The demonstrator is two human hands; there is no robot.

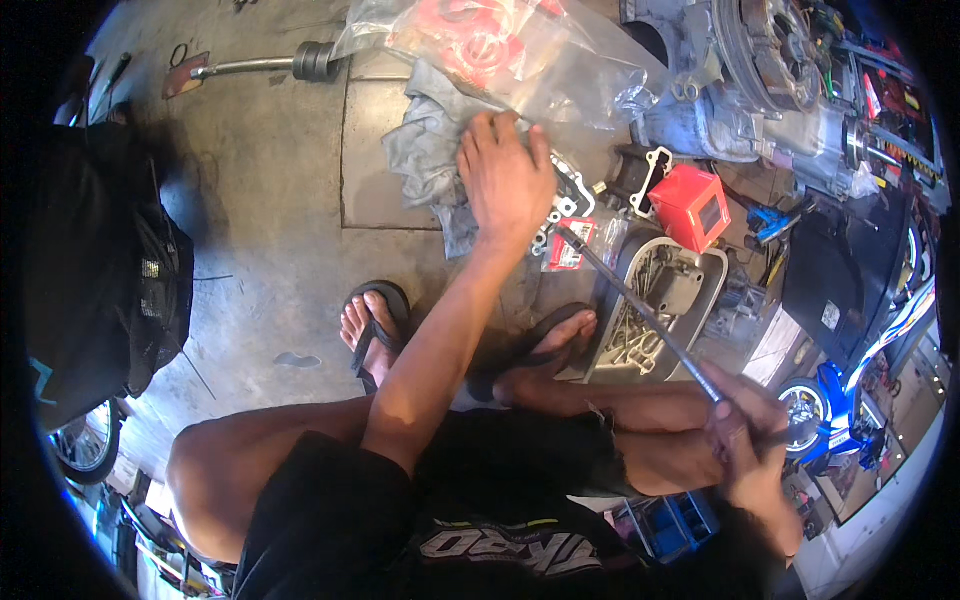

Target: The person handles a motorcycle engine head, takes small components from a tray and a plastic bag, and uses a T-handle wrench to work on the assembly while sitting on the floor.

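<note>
My left hand (508, 185) presses down on a crumpled grey cloth (425, 135) and the metal engine part beside it, fingers bent over the cloth and thumb apart. That engine part (572, 192), which looks like a cylinder head, shows only along its right edge; my hand covers the rest. In my right hand (745, 435), closed near my right knee, is a long metal wrench (655, 325). Its dark far end meets the lower edge of the engine part, but the exact contact is too small to tell.
Right of the part are a red box (690, 208), a gasket (653, 180), a small red-labelled packet (573, 248) and a metal tray (722, 285) of parts. Clear plastic bags (590, 60) and a large engine (700, 125) lie beyond. A long-handled tool (250, 66) lies far left.
</note>
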